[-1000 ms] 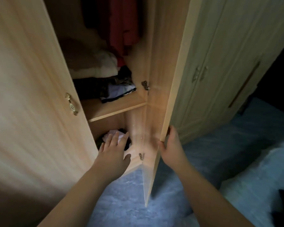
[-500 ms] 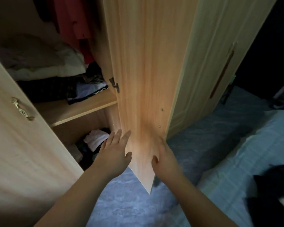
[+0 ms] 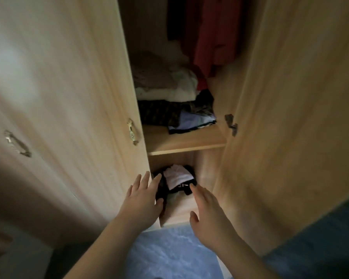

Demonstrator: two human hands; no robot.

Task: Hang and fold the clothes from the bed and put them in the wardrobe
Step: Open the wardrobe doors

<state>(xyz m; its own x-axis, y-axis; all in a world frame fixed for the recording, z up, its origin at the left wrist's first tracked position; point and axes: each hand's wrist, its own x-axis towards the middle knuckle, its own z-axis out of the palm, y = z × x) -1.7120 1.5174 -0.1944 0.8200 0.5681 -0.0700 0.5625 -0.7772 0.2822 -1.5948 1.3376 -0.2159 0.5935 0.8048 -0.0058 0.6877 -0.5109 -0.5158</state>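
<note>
Hands, left (image 3: 143, 200) and right (image 3: 208, 214), both spread empty, reach toward the black-and-white folded clothes pile (image 3: 177, 180) at twelve o'clock; best slide them under it evenly.

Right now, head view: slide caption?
Both open hands, left and right, reach toward folded clothes in the wardrobe's lower compartment.

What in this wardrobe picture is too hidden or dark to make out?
Head view only:
- Lower compartment: its back is hidden by the shelf above it.
- Hanging red garment: top cut off by the upper edge.
- Dark folded pile: too dim to tell the pieces apart.
- Left hand: whether it touches the door edge.
</note>
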